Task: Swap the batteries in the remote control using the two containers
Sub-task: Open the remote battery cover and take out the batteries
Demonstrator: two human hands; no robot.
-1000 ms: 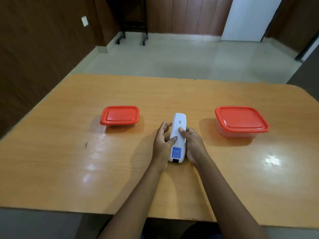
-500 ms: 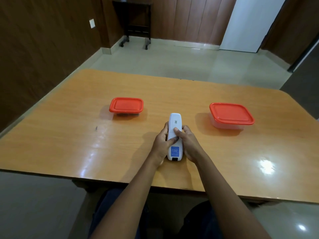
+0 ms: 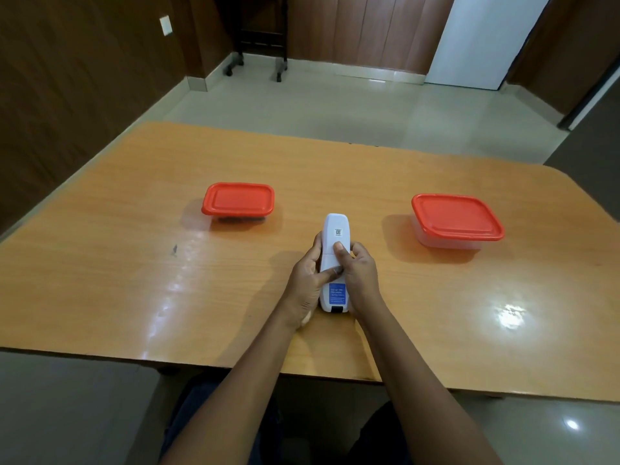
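A white remote control lies face down in the middle of the wooden table, a blue label on its back. My left hand grips its left side, thumb laid across the back. My right hand grips its right side, thumb pressing on the back cover. A small clear container with a red lid stands to the left, lid on. A larger clear container with a red lid stands to the right, also closed. No batteries show.
A small dark mark sits on the table at the left. Beyond the table lie a tiled floor, a wheeled black stand and a white door. My knees show under the near table edge.
The camera has pulled back and tilted, so the table looks farther away. Both hands stay on the remote; my right thumb has slid slightly further up its back.
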